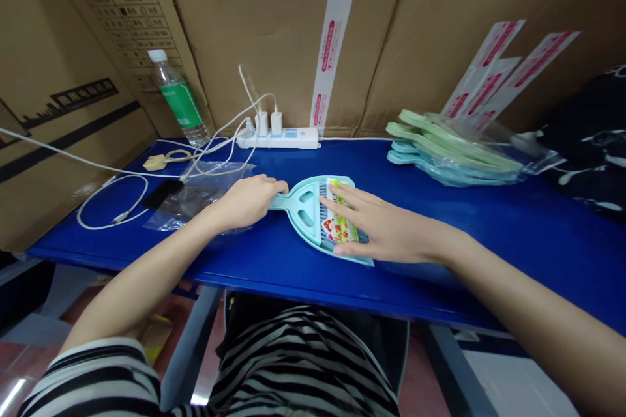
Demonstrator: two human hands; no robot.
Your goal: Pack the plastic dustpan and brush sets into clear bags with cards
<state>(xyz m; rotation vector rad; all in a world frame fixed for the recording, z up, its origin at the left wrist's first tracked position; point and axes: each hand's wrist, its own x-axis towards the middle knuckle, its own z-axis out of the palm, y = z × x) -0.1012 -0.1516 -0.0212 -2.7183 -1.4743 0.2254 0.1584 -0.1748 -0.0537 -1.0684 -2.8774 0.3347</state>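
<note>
A light-blue mini dustpan (327, 252) lies on the blue table, its handle pointing left. Nested in it is a matching hand brush (305, 210), bristles toward the right, with a colourful printed label (337, 225) across them. My left hand (249, 202) is closed around the handle end. Stretched over the label and bristles, my right hand (386, 225) rests with fingers spread and partly hides both. Whether its palm presses down on the brush I cannot tell.
Green and blue dustpans (450, 150) in clear plastic lie stacked at the back right. A water bottle (180, 101), a white power strip (293, 138), tangled cables, a black phone (163, 193) and a clear plastic bag (195, 199) are on the left. Cardboard (264, 26) walls the rear.
</note>
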